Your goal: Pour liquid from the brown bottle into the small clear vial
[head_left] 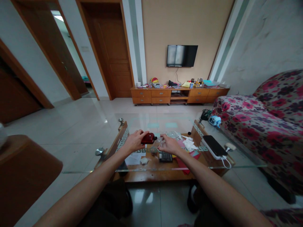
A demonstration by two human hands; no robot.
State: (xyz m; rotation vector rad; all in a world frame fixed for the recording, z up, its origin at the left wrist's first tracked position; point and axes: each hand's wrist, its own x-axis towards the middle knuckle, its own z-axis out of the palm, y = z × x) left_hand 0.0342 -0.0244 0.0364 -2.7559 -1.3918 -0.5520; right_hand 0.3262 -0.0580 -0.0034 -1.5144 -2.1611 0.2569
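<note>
A phone (214, 145) lies on the table (241, 160), right of the bottle (148, 138).

Your left hand (134, 142) grips a dark red bottle (148, 138) with a black cap. Beside you, the sofa (265, 119) shows pink and dark flowers; a black phone (214, 145) lies on a white power bank (211, 150).

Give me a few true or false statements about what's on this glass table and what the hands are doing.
1. The left hand holds a dark red bottle. True.
2. The bottle stands upright. False: it lies sideways, cap toward the right hand.
3. A dark phone lies on the table's right side. True.
4. The television stands on the floor. False: it hangs on the wall.
</note>
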